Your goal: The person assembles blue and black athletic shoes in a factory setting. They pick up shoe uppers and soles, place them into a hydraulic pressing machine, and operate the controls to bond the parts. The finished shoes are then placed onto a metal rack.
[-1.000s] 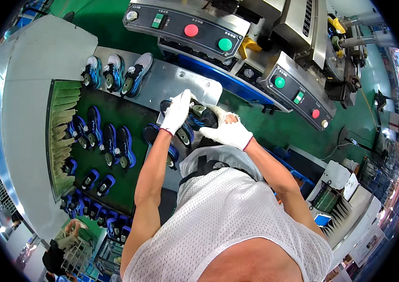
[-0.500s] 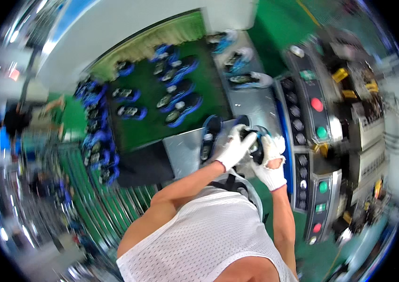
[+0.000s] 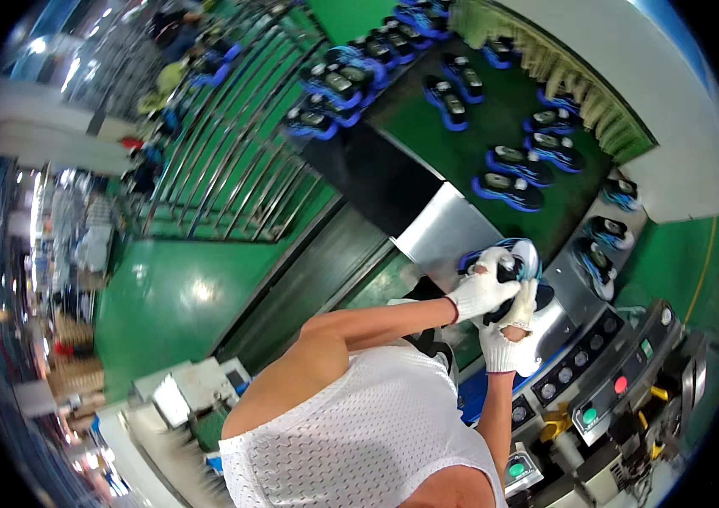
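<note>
A: And the head swings round! Half a second ago the control panel (image 3: pixel 622 383) is at mid-right; now it sits lower right, and green floor (image 3: pixel 165 317) opens at left.

B: The hands?

A: Together! The left hand (image 3: pixel 484 286) grasps a white-tipped shoe (image 3: pixel 528 256) over the metal counter (image 3: pixel 446 225); the right hand (image 3: pixel 508 332) is against it, but whether that grip closes, I can't tell.

B: So the turn doesn't interrupt the handling?

A: I'd judge not. The dark shoes (image 3: pixel 508 193) beyond lie apart from both gloves.
</note>
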`<state>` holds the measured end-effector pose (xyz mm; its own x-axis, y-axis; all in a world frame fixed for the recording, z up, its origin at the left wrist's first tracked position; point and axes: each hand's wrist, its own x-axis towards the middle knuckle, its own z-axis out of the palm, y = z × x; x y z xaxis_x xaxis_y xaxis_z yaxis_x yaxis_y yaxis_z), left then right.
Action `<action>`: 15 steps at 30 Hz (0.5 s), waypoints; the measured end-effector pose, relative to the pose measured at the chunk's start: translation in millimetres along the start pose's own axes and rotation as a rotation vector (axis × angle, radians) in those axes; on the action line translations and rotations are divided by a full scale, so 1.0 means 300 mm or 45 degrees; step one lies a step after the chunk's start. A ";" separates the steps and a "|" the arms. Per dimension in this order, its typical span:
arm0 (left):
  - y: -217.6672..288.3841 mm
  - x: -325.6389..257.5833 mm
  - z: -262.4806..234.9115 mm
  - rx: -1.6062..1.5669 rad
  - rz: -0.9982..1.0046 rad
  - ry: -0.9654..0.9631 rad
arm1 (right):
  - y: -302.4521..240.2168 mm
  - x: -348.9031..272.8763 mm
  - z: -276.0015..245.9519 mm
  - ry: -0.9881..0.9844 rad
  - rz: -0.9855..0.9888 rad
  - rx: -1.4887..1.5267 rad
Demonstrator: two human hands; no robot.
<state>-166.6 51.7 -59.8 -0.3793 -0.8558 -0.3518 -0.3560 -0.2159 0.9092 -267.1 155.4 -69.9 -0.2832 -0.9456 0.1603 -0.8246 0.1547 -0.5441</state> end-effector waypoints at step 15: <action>-0.224 -0.226 -0.668 0.274 0.399 0.471 | -0.198 -0.112 0.045 0.166 0.634 1.146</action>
<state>54.1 30.2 -52.3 -0.1826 -0.9809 0.0669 -0.4557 0.1448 0.8783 -202.0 174.1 -53.9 -0.5867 -0.7866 -0.1925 0.0565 0.1974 -0.9787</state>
